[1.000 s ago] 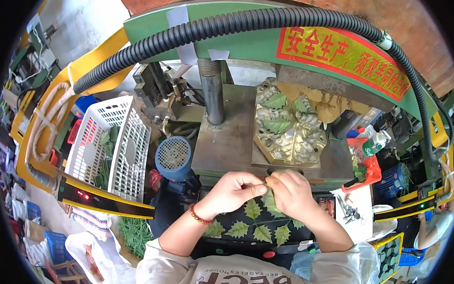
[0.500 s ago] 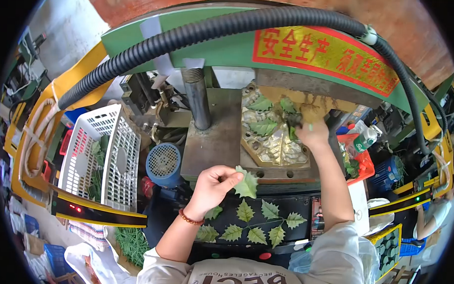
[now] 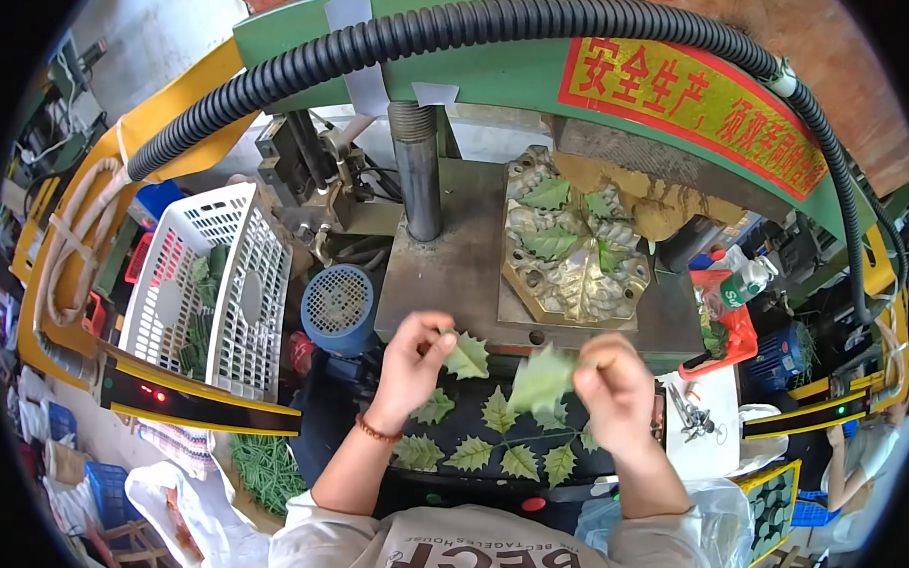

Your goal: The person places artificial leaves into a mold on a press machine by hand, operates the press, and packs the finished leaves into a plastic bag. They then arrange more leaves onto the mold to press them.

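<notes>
pinching a toothed green leaf (image 3: 467, 357) between thumb and fingers of the left hand (image 3: 412, 368), by the end nearer the palm. wearing a beaded bracelet (image 3: 377, 429) on that wrist. pinching a larger, motion-blurred leaf (image 3: 542, 382) with the right hand (image 3: 617, 390), likewise between thumb and fingers, by the end closest to them. holding both up over a black table (image 3: 466, 410), near each other yet apart. below, on the table, a spray of leaves (image 3: 519, 463) laid out along thin stems, partly hidden behind the blurred leaf; to its left, two more leaves (image 3: 434, 407). beyond the hands, on a metal plate (image 3: 455, 274), a brass-coloured mould (image 3: 586, 289) with a veined leaf relief, bearing several green leaves (image 3: 548, 243) toward its far and left parts. off to the left, a white basket (image 3: 251, 297) with green pieces inside, near a round blue housing (image 3: 338, 305). at the right, a red tray (image 3: 741, 339) with a bottle (image 3: 745, 284) over it.
</notes>
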